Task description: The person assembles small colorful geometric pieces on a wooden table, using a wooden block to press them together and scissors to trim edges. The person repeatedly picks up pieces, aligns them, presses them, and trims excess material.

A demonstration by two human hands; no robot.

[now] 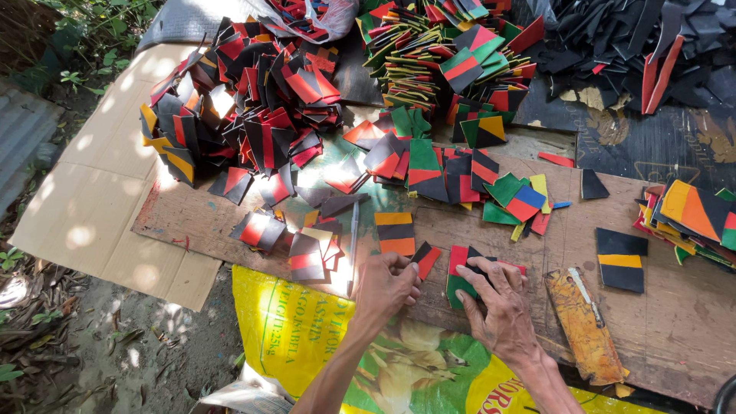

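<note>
My left hand [386,285] rests on the wooden board [675,322], its fingers pinching a small black-and-red striped piece [427,256]. My right hand [498,299] presses flat on a red, black and green striped piece [460,264] just to the right. A black-and-orange striped rectangle [397,233] lies right above my left hand. A long thin metal blade [353,244] lies on the board to the left of my left hand.
Big heaps of red-and-black pieces [245,107] and mixed striped pieces [448,57] fill the back. Black scraps [636,46] pile at the back right. A rusty orange tool [584,326] lies right of my right hand. A yellow printed sack [307,337] and cardboard [92,199] lie below.
</note>
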